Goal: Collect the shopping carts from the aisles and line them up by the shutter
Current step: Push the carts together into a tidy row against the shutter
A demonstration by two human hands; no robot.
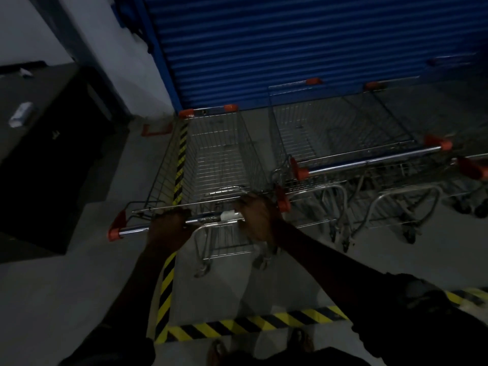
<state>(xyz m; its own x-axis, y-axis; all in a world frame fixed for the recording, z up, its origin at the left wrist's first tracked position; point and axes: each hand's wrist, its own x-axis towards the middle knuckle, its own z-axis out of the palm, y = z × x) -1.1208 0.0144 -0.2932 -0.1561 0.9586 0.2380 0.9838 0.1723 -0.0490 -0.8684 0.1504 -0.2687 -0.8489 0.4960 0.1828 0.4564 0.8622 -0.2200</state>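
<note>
Now left hand (169, 227) and right hand (257, 220) grip the cart handle (202, 220), floor (79, 286) showing through its wire basket (219, 154); far-right cart (472, 169) cut off by frame.

shopping carts (219, 159) (303, 133) (390, 112): 3 | hands (169, 228) (257, 217): 2 | shutter (264, 48): 1

No writing can be read.
The white tag (229, 215) on the cart handle (203, 220), between the left grip (169, 228) and the right grip (260, 220), is too dim to make out; the striped floor tape (167, 286) shows stripes only.
</note>
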